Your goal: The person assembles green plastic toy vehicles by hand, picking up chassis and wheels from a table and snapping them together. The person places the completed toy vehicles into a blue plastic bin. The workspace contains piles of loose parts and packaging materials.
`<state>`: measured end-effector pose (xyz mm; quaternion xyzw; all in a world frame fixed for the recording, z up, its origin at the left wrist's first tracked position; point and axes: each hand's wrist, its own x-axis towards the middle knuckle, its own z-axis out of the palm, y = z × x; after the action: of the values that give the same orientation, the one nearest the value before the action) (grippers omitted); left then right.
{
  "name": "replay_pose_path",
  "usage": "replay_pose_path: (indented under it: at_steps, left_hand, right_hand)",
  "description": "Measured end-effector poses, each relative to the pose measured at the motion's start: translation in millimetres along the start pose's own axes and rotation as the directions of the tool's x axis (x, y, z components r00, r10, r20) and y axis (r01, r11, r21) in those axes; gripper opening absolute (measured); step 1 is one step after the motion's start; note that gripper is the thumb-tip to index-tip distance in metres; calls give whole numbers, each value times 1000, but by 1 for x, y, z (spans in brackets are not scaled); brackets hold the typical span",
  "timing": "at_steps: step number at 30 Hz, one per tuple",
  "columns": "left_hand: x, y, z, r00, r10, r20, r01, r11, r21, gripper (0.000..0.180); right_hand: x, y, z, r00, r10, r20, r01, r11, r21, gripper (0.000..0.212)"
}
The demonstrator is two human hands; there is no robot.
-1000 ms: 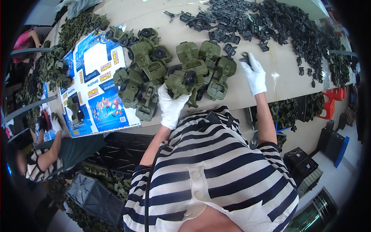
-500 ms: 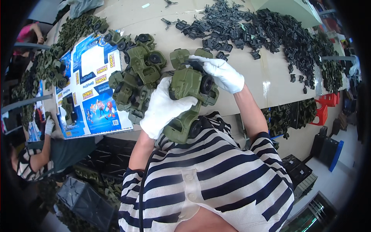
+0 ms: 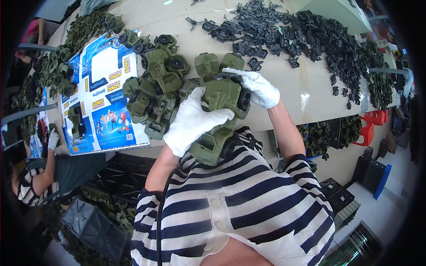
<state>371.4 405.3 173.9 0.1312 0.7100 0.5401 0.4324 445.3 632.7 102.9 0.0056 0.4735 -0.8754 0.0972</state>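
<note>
In white gloves, both my hands are on an olive-green toy jeep [image 3: 222, 95] with black wheels, close to my chest at the table edge. My left hand [image 3: 193, 122] wraps round its left side, thumb across the body. My right hand [image 3: 258, 88] is closed at its far end, fingertips on a dark grey part [image 3: 228, 76] that they partly cover. Below the jeep, a second green body [image 3: 208, 148] with a wheel shows against my shirt; whether the two are joined I cannot tell. Just beyond them lies another green vehicle piece [image 3: 206, 64].
Several green jeeps [image 3: 162, 71] crowd the table left of my hands, beside a blue printed sheet [image 3: 111, 106]. Dark grey small parts [image 3: 266, 29] are heaped at the far right. A co-worker's gloved hand [image 3: 53, 139] is at far left. Red stools [image 3: 366, 133] stand right.
The jeep and both hands have shifted only slightly, the left hand a little rightward. My right fingers have moved a bit at the dark part.
</note>
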Motion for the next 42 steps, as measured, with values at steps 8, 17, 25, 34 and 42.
replay_pose_path:
  at_steps: [8, 17, 25, 34, 42]
  left_hand:
    - [0, 3, -2, 999, -39, 5, 39, 999, -15, 66]
    - [10, -29, 16, 946, 173, -275, -117, 971, 209, 84]
    - [40, -70, 0, 897, 440, -29, -399, 780, -482, 131]
    - [32, -65, 3, 769, 632, -99, -639, 760, -118, 112]
    - [39, -71, -15, 763, 628, -155, -600, 777, 191, 42]
  right_hand:
    - [1, -2, 1, 998, 70, -5, -70, 997, 23, 63]
    - [12, -11, 19, 986, -81, -145, 5, 889, -457, 60]
    - [14, 35, 70, 842, -356, -405, 144, 872, -468, 52]
    - [-3, 40, 91, 656, -742, -138, 303, 426, -852, 58]
    - [22, 61, 90, 669, -662, -338, 174, 581, -795, 29]
